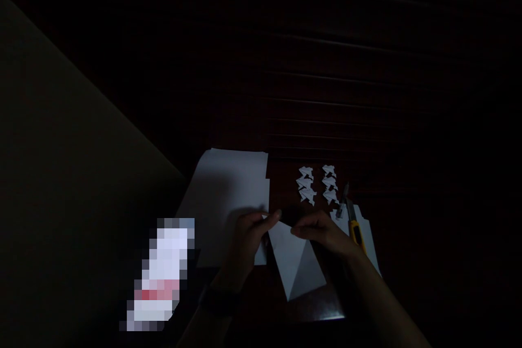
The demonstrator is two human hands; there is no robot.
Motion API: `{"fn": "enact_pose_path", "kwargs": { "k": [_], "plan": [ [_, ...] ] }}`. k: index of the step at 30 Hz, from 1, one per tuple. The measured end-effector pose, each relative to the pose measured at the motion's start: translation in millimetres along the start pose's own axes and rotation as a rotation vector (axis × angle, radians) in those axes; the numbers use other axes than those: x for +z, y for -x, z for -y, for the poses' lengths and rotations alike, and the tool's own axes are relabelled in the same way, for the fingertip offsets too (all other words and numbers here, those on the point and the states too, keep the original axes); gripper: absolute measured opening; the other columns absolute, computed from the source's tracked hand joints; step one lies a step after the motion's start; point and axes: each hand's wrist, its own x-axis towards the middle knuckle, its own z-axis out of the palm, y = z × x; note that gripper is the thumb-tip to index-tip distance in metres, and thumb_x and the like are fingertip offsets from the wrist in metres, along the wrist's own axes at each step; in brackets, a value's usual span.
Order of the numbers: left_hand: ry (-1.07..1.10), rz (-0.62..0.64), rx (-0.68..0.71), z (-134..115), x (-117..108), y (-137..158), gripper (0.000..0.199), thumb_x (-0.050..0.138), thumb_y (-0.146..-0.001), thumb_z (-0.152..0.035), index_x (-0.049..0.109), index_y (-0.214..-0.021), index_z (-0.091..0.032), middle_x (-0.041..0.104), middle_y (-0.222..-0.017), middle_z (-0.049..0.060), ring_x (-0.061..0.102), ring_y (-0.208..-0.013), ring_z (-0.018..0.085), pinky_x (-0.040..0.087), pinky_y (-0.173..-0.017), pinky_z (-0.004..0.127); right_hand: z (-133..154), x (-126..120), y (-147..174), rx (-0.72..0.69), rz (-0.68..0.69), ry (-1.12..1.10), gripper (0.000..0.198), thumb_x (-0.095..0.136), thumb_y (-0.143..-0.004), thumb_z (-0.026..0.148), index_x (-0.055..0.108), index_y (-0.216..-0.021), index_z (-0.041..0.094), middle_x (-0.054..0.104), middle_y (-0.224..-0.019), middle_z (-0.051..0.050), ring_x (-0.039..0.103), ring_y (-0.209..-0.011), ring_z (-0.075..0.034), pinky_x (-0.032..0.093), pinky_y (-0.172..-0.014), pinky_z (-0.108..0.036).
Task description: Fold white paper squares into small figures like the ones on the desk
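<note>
A small white sheet of paper [291, 258] with a diagonal crease is held up between my two hands over the dark table. My left hand [253, 236] pinches its upper left corner, thumb against fingers. On the upper right edge, my right hand [322, 231] grips the same paper with thumb and bent fingers. Beyond the hands stand two short columns of small folded paper figures, the left column [306, 185] and the right column [329, 184]. Under and beside my left hand lie large white sheets [228, 190].
A yellow utility knife [358, 234] lies on white paper pieces [371, 239] at the right, by a small clear object [341, 204]. A bright pixelated object [163, 266] is at the lower left. A pale wall [61, 147] borders the left side. The room is dim.
</note>
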Motion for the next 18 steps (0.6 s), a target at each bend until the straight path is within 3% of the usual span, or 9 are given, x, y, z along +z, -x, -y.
{"fn": "enact_pose_path", "kwargs": {
  "k": [5,12,18],
  "plan": [
    [-0.052,-0.078,-0.006,-5,-5,-5,0.032,0.070,-0.066,-0.045,0.068,-0.060,-0.013,0.047,-0.040,-0.004,0.037,-0.035,0.007,0.020,-0.035,0.020,-4,-3,1,0.031,0.084,-0.008,0.019,0.062,-0.078,0.027,0.069,-0.069,0.011,0.060,-0.062,0.000,0.051,-0.058,-0.010,0.039,-0.058,-0.023],
    [-0.036,-0.152,-0.019,-16,-7,-5,0.031,0.073,-0.063,-0.042,0.065,-0.053,-0.013,0.039,-0.033,-0.008,0.030,-0.031,0.005,0.018,-0.035,0.021,-7,-6,4,0.092,0.144,-0.031,0.020,0.061,-0.078,0.027,0.072,-0.080,0.011,0.068,-0.072,-0.005,0.060,-0.062,-0.014,0.049,-0.063,-0.027],
    [-0.066,-0.125,0.008,-16,-9,-5,0.034,0.069,-0.067,-0.045,0.068,-0.058,-0.012,0.041,-0.033,-0.006,0.031,-0.031,0.005,0.016,-0.034,0.021,-8,-11,7,0.080,0.196,-0.054,0.022,0.061,-0.079,0.029,0.072,-0.083,0.010,0.068,-0.075,-0.006,0.062,-0.068,-0.015,0.051,-0.067,-0.029]
  ]
}}
